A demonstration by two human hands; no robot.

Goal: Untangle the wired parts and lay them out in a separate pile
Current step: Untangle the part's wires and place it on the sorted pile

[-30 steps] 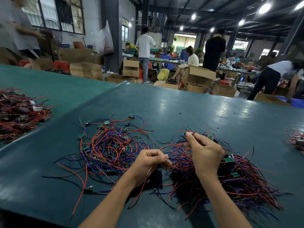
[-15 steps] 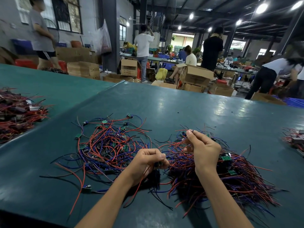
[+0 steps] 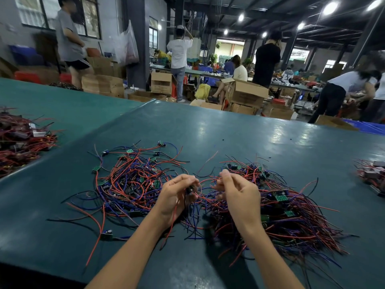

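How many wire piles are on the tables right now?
4: spread pile by the left hand, dense pile under the right hand, far-left pile on the next table, right-edge pile, cut off.

A dark green counter (image 3: 229, 132) fills the foreground. At 10 o'clock, barred windows (image 3: 31, 13) sit in a grey wall, and a grey pillar (image 3: 135, 42) stands at 11. Round ceiling lamps (image 3: 330, 7) glow at 1 o'clock under dark beams. Cardboard boxes (image 3: 248, 92) crowd the floor at 12.
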